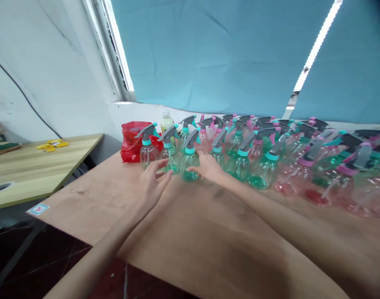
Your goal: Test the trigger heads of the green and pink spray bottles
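My right hand (209,167) is at the right side of a clear green spray bottle (189,172), its thumb across the front and its fingers along the side. That bottle stands upright on the table and has a turquoise collar and a grey trigger head. My left hand (152,180) is held with thumb and fingers apart, in front of another green spray bottle (175,162). Whether its fingertips touch that bottle I cannot tell. At the left end of the front row stands a further green spray bottle (145,154), partly behind my left fingers.
Rows of green and pink spray bottles (261,176) fill the table's back and right. A red plastic bag (129,143) and a white-capped bottle (166,121) stand at the back left. The wooden table (93,199) has its edge towards me. Another desk (18,166) is at left.
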Motion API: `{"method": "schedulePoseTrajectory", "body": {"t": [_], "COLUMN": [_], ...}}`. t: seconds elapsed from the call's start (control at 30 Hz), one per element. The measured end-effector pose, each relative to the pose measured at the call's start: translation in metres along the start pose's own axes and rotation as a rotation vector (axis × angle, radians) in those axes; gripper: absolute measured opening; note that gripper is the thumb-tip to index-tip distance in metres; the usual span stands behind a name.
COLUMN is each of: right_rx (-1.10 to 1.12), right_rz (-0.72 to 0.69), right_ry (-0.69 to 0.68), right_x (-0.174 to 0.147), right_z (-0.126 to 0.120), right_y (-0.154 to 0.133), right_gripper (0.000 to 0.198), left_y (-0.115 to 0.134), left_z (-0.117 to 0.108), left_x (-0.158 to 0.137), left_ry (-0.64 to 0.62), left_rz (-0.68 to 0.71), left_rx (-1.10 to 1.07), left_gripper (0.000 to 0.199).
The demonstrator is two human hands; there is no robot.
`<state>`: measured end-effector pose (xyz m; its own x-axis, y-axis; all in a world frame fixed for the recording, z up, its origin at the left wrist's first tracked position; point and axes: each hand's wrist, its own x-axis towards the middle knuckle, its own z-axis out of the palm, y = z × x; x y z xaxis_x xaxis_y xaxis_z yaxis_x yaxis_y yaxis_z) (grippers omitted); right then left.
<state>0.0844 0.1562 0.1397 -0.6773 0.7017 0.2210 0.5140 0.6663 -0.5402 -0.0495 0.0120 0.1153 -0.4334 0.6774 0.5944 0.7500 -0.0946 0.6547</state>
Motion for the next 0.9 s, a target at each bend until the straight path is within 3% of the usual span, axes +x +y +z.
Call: {"method": "schedulePoseTrajectory", "body": {"t": [0.13,0.23,0.37,0.5,0.63,0.9], "right_rx": [0.004,0.014,-0.052,-0.12,-0.186,-0.125], "right_rz": [-0.136,-0.245,-0.261,-0.249,-0.244,-0.229], "right_ry": [-0.016,0.001,-0.008,-0.008,0.017,-0.021], "right_x": [-0.035,-0.071,-0.119,-0.156,-0.178,-0.188], "right_z": [-0.003,-0.007,-0.013,-0.021,-0.037,-0.071], "right_y": [0.006,0.012,0.016,0.023,0.042,0.115], "right_gripper": [0.059,0.061,0.061,0.066,0.064,0.051], "left_y": [0.017,0.04,0.08,0.107,0.119,0.134], "left_z": [0.013,0.023,0.036,0.057,0.083,0.125], "left_x": [0.0,0.001,-0.003,-0.016,-0.028,-0.023], "left_ry": [-0.08,-0.209,-0.338,-0.388,-0.385,-0.428], "left_rz": [-0.065,-0.085,-0.032,0.009,0.03,0.053], "left_rx": [-0.097,-0.182,-0.28,-0.452,-0.523,-0.49], "left_gripper": [0.056,0.064,0.06,0.04,0.026,0.03]}}
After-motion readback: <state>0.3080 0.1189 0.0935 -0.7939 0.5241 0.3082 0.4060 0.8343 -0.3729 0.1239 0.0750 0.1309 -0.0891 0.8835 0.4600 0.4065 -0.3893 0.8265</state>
